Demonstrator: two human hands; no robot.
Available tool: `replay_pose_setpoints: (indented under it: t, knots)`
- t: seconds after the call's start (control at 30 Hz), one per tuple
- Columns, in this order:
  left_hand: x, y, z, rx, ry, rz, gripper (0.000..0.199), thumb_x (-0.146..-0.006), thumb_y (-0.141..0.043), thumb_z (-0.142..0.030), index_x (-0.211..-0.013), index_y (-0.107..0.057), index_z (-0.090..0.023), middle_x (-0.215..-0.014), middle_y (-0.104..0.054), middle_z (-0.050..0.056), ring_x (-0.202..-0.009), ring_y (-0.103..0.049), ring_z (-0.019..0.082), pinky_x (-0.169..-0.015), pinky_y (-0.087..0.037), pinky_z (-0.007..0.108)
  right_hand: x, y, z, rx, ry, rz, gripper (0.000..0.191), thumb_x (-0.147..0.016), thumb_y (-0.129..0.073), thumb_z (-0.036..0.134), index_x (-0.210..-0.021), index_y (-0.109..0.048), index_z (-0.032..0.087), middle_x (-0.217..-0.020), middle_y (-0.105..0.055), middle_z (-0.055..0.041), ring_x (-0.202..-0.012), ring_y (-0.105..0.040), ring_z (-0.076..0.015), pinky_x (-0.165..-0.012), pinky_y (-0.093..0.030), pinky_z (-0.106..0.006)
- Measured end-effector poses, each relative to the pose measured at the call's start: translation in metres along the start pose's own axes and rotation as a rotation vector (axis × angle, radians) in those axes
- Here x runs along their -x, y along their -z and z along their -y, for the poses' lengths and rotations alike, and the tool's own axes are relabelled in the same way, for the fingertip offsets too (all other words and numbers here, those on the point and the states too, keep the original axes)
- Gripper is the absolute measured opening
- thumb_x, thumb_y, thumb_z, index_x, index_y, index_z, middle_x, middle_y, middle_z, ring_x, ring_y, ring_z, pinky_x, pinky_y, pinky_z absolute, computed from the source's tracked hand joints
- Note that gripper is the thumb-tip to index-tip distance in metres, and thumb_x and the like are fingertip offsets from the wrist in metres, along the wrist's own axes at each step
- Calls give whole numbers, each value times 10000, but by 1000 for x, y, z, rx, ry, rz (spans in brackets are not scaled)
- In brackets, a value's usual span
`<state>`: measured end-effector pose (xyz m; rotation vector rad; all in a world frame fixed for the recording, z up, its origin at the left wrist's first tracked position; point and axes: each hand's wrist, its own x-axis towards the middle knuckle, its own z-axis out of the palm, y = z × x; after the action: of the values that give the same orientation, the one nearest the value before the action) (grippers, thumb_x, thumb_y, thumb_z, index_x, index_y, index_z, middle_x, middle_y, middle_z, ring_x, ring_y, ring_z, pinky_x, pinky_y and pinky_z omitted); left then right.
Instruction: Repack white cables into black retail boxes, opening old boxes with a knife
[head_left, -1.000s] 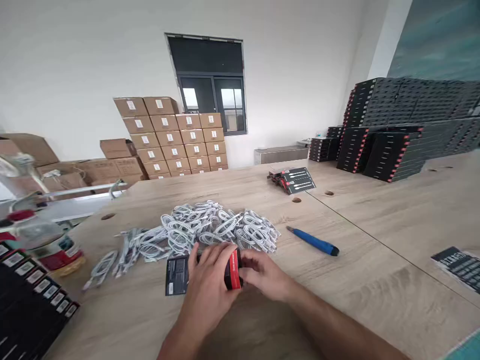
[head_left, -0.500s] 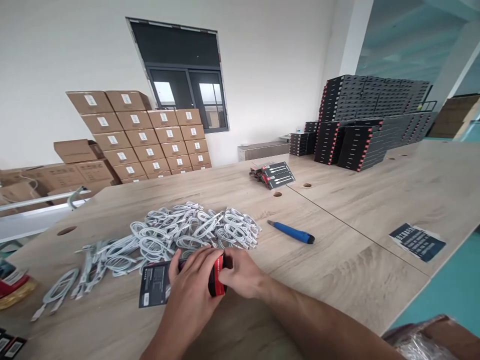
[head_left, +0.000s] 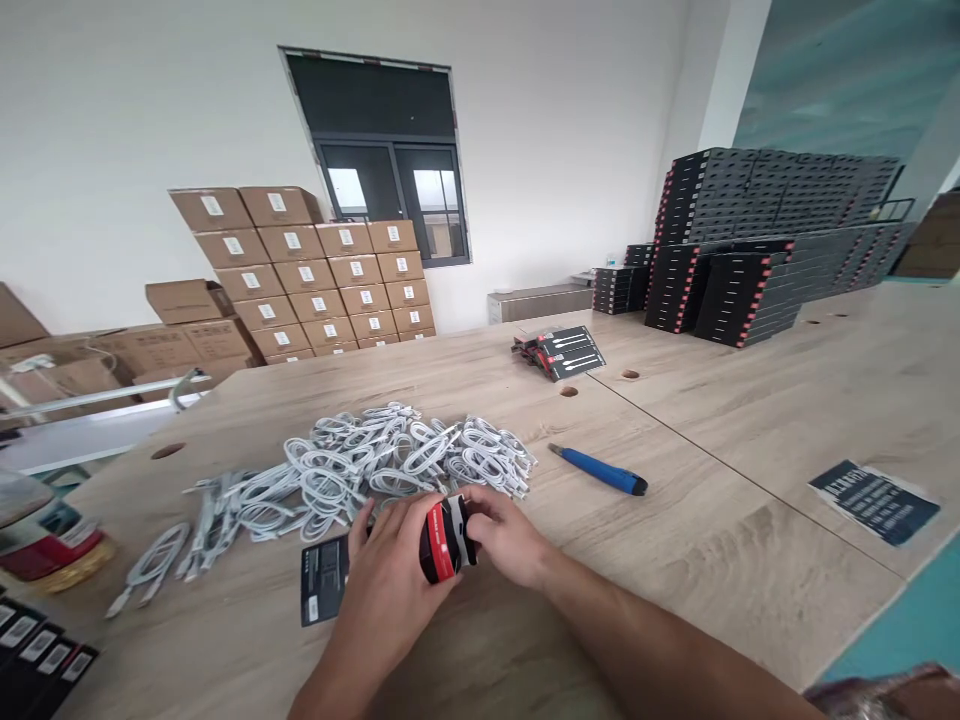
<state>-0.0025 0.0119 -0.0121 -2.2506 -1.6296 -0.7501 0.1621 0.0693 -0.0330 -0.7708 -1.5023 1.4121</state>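
Most of the view is filled by a wood-grain table [head_left: 697, 570]. Black boxes [head_left: 780, 205] are stacked at far right; brown cartons [head_left: 322, 275] are piled by the wall. White cables [head_left: 397, 455] are heaped just beyond the 2 hands. Left hand [head_left: 397, 555]: fingers wrapped over, little finger set apart. Right hand [head_left: 506, 535]: fingers curled, thumb bent; whether anything is pinched cannot be told.

1 small black-and-red box [head_left: 441, 545] is held between the hands, at the near part of the table. Red-banded end is turned right and slightly toward camera, pale flap showing; long axis apparently left-right, mostly hidden, exact tilt unclear. Body is covered by the left fingers, banded end left exposed, right thumb placed beside it. Dark printed panel [head_left: 322, 585] is partly covered by the left hand. Blue tool [head_left: 600, 470] is laid right of the cables.
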Motion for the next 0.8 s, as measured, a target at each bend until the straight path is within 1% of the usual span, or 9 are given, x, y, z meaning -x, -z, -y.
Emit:
replay_pose_setpoints:
  t: [0.07, 0.1, 0.17, 0.23, 0.33, 0.47, 0.6, 0.7, 0.8]
  knots:
    - [1, 0, 1, -56, 37, -36, 599, -710, -716, -143, -1237, -467, -280, -1287, -672, 52, -1221, -631, 289, -1197, -172, 536, 5, 1, 3, 124, 173, -78, 350, -727, -574, 199, -1070, -637, 222, -989, -639, -34, -866, -625, -194, -712, -523, -317]
    - [1, 1, 1, -79, 53, -48, 577, -714, -699, -132, -1223, -466, -270, -1297, -665, 63, -1230, -625, 289, -1199, -172, 538, 8, 1, 5, 216, 296, -113, 365, -748, -619, 208, -1111, -644, 232, -1106, -636, -62, -991, -636, -218, -809, -539, -348]
    - [2, 1, 0, -109, 83, -54, 562, -712, -667, -104, -1213, -463, -258, -1262, -675, 65, -1207, -635, 282, -1198, -184, 536, 13, 2, 8, 409, 527, -122, 295, -790, -679, 221, -1084, -685, 246, -1272, -601, -97, -1196, -597, -252, -988, -509, -398]
    - [2, 1, -2, -123, 110, -47, 559, -704, -653, -91, -1206, -467, -253, -1181, -694, 52, -1145, -654, 278, -1182, -219, 528, 15, 2, 7, 537, 622, -62, 222, -830, -675, 202, -1041, -715, 258, -1353, -580, -99, -1298, -554, -257, -1089, -460, -419]
    - [2, 2, -4, -149, 133, -100, 493, -743, -658, -129, -1186, -479, -247, -1098, -707, 48, -1069, -664, 285, -1137, -285, 515, 13, 4, -1, 607, 588, -30, 256, -872, -598, 140, -1064, -721, 258, -1375, -583, -108, -1320, -555, -244, -1101, -469, -421]
    - [1, 4, -7, -157, 120, -175, 456, -775, -672, -180, -1188, -487, -238, -1094, -715, 66, -1039, -658, 301, -1064, -349, 490, 4, 9, -12, 599, 515, -80, 327, -891, -505, 86, -1079, -717, 249, -1379, -593, -122, -1315, -566, -239, -1101, -474, -448]
    - [-1, 8, -13, -150, 122, -178, 436, -792, -640, -181, -1199, -494, -236, -1123, -714, 81, -1036, -650, 309, -1044, -353, 490, 1, 8, -15, 525, 462, -91, 332, -908, -473, 78, -993, -736, 261, -1358, -623, -104, -1294, -582, -227, -1097, -470, -452]
    - [-2, 8, -16, -160, 119, -162, 430, -805, -613, -169, -1214, -493, -224, -1142, -710, 93, -1052, -644, 317, -1055, -342, 502, 4, 6, -14, 484, 454, -74, 323, -874, -498, 63, -928, -747, 261, -1411, -601, -93, -1350, -544, -238, -1131, -435, -468]
    - [-1, 7, -14, -182, 126, -157, 436, -805, -604, -153, -1219, -489, -221, -1157, -710, 100, -1069, -640, 322, -1061, -338, 508, 7, 2, -12, 445, 399, -66, 306, -914, -503, 124, -1008, -756, 268, -1538, -513, -88, -1457, -445, -254, -1202, -347, -506]
